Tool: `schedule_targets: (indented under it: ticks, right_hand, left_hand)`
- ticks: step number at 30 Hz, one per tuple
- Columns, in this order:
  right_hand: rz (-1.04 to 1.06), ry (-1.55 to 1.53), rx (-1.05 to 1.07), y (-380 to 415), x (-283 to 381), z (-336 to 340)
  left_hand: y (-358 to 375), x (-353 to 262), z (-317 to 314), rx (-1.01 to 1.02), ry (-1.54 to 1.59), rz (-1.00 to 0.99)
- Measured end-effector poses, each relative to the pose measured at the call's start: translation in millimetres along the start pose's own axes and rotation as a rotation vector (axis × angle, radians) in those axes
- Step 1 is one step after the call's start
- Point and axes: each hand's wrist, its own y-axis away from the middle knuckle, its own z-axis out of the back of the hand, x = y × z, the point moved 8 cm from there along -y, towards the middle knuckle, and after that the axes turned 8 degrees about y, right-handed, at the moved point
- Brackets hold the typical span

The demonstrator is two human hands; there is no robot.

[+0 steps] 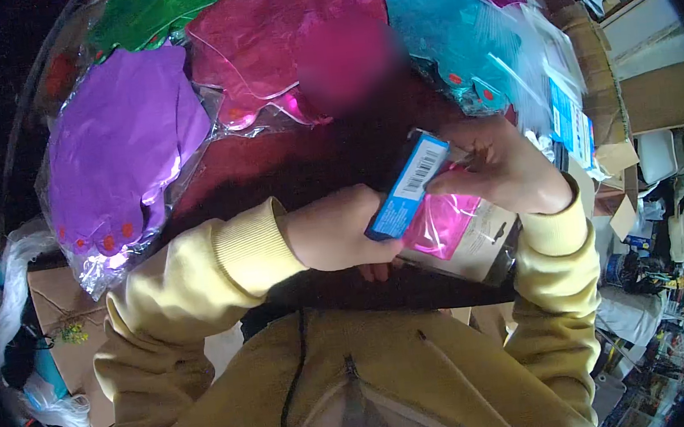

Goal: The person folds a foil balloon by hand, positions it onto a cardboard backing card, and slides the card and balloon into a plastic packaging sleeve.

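Observation:
Just in front of my body I hold a clear plastic package (444, 224) at a tilt. Inside it show a folded shiny pink foil piece and a beige card with a hang hole. A blue label card (410, 189) with a white barcode lies along its upper left edge. My left hand (343, 228) is closed on the lower left corner of the package, by the end of the blue card. From the upper right, my right hand (510, 166) grips the package, its thumb across the pink foil beside the barcode. Some of the right fingers are hidden behind it.
Flat foil balloons in clear bags lie on the dark red table: purple (125, 144), magenta (259, 40), teal (456, 34) and green (154, 13). Plastic sleeves and blue-printed packs (570, 121) sit at the right by a cardboard box (608, 89). Another carton (64, 322) stands at left.

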Motion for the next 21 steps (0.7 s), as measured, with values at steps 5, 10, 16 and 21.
schedule_targets:
  ticks: [5,10,16,21]
  right_hand:
    - [-0.029,-0.18,-0.026,2.6,-6.3,0.8]
    - [0.01,-0.081,0.009,0.7,7.4,-1.8]
    - [0.188,0.323,0.068,-8.7,23.8,-9.0]
    - [0.221,0.433,0.161,-14.7,21.4,-19.8]
  left_hand:
    - [0.4,-2.5,-7.4,0.056,0.007,-0.026]
    - [-2.0,0.2,-9.4,0.01,-0.054,-0.049]
    - [4.0,-21.0,5.1,-0.15,-0.313,-0.444]
    - [10.1,-30.3,29.2,-0.238,-0.116,-0.094]
